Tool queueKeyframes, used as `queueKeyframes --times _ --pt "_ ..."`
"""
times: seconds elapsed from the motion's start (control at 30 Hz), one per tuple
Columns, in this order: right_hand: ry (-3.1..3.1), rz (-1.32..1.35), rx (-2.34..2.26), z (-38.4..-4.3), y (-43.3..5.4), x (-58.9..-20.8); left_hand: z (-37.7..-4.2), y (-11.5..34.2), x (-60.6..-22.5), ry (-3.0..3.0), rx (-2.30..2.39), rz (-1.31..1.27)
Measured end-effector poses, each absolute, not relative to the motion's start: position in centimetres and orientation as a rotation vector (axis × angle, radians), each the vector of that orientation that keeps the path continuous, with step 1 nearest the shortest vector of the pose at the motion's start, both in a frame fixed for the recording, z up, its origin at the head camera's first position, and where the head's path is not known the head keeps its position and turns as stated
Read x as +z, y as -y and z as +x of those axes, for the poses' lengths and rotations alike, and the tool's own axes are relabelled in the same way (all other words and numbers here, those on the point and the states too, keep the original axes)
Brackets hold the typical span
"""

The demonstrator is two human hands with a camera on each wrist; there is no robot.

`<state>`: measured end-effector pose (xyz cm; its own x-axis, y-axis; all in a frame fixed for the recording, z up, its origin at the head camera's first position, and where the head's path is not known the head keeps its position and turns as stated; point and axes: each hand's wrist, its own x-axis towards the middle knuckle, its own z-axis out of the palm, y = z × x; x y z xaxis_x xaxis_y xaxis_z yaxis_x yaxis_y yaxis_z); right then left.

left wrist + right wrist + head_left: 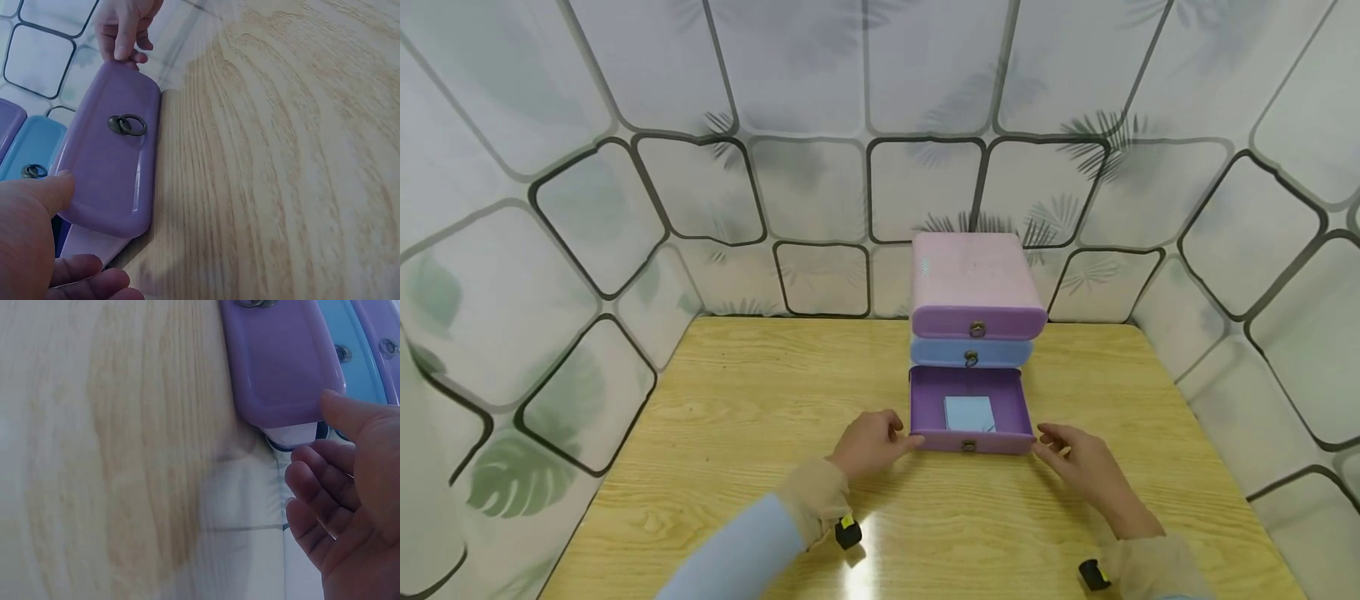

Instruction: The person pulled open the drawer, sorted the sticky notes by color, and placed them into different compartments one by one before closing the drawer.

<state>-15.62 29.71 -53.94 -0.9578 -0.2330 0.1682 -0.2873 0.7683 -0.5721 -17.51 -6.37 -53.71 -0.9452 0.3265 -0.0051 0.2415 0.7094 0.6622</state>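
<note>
A small chest of drawers [973, 275] stands on the table, pink on top with purple and blue fronts. Its purple bottom drawer [928, 400] is pulled out and holds a light blue square pad [968, 412]. My left hand [871, 443] is at the drawer's left front corner, thumb resting on the front's edge and the other fingers loosely bent beside it. My right hand [1081, 462] is at the right front corner. In the right wrist view its thumb touches the corner of the purple front [281, 362], while the fingers are spread loosely apart from the drawer.
The chest's blue middle drawer [925, 352] and purple top drawer [940, 322] are closed, each with a ring pull. A wood-grain table [760, 375] lies beneath, enclosed at the back and sides by patterned fabric walls [820, 192].
</note>
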Motion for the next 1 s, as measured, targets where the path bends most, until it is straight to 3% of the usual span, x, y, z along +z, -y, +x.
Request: queueKeyframes --times 0.2,1.0 --pt "2.885 0.405 0.966 -15.7 -29.6 -54.5 -17.7 6.1 -55.0 -2.843 1.044 0.537" --pt "2.824 0.414 0.915 -15.5 -28.6 -53.5 -17.8 4.9 -53.9 -2.912 1.040 0.648"
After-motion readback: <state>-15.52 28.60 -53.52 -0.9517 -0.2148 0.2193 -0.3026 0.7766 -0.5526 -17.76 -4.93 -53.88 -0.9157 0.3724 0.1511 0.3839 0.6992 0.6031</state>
